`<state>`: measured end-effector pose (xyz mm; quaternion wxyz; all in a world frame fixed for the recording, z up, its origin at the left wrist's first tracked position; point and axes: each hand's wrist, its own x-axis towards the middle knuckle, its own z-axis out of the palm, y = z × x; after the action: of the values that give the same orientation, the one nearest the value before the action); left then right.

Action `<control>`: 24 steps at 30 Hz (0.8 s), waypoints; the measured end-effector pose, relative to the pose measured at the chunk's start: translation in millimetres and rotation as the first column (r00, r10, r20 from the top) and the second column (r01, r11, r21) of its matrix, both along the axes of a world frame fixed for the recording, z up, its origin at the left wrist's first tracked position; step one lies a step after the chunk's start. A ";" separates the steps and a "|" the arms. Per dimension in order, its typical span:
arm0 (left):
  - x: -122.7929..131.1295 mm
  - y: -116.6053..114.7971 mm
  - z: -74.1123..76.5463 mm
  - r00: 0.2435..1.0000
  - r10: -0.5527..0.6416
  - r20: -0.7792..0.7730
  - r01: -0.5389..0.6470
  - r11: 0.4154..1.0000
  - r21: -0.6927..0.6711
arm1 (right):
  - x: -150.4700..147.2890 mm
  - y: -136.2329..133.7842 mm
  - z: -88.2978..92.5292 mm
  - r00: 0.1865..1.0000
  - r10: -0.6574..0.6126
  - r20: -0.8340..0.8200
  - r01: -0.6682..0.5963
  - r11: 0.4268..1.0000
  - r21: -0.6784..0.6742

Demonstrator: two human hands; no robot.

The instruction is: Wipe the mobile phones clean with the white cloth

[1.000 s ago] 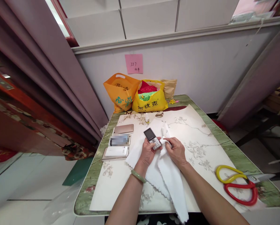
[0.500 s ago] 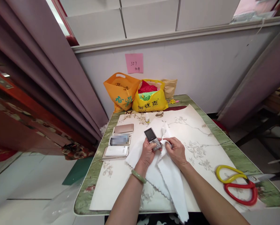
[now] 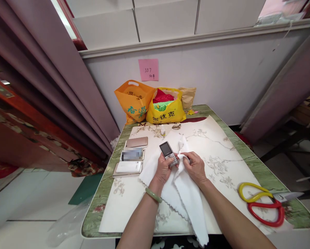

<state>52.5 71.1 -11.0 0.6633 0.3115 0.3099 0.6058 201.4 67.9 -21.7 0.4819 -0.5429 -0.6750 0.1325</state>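
A keypad mobile phone (image 3: 166,149) with a dark screen rests in my left hand (image 3: 163,168), its thumb lying over the keys. My right hand (image 3: 195,167) pinches a bunched part of a white cloth (image 3: 187,193) against the phone's lower right edge. The cloth has a scalloped border; it spreads beneath both hands and hangs over the table's front edge. Left of my hands lie a rose-gold phone (image 3: 136,142), a phone with a blurred-out face (image 3: 132,154) and a white phone (image 3: 129,167) on top of another flat device.
Large scissors (image 3: 267,204) with yellow and red handles lie at the right front corner. A small bottle (image 3: 163,130) and folded glasses (image 3: 176,127) sit farther back. An orange bag (image 3: 134,100), a yellow bag (image 3: 167,112) and a tan pouch (image 3: 188,97) stand against the wall.
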 end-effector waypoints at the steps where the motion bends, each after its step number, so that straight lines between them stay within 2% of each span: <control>1: 0.1 0.3 -0.6 1.000 0.001 0.000 -0.001 1.000 0.005 | 0.1 0.0 0.0 1.000 0.001 0.000 -0.001 1.000 -0.001; 8: -2.3 1.8 -2.8 0.999 -0.008 0.036 0.011 0.998 -0.063 | 0.1 0.5 -0.8 1.000 0.001 0.003 -0.001 1.000 -0.004; 13: -4.3 1.3 0.6 0.996 -0.067 0.060 0.072 0.994 -0.079 | -0.6 0.6 -0.9 1.000 -0.006 -0.008 0.007 1.000 0.017; 19: -1.9 -0.1 3.9 0.997 -0.065 0.049 0.069 0.994 -0.085 | -2.9 -3.2 2.3 0.999 0.030 -0.032 -0.025 0.991 0.131; 24: -0.6 1.5 0.4 0.999 -0.019 0.047 0.023 0.996 -0.083 | -5.8 -5.7 0.1 0.992 -0.052 -0.115 0.068 0.987 0.147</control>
<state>52.0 72.6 -10.7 0.6890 0.2728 0.3162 0.5923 195.6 62.3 -21.6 0.5621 -0.5168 -0.6385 0.0966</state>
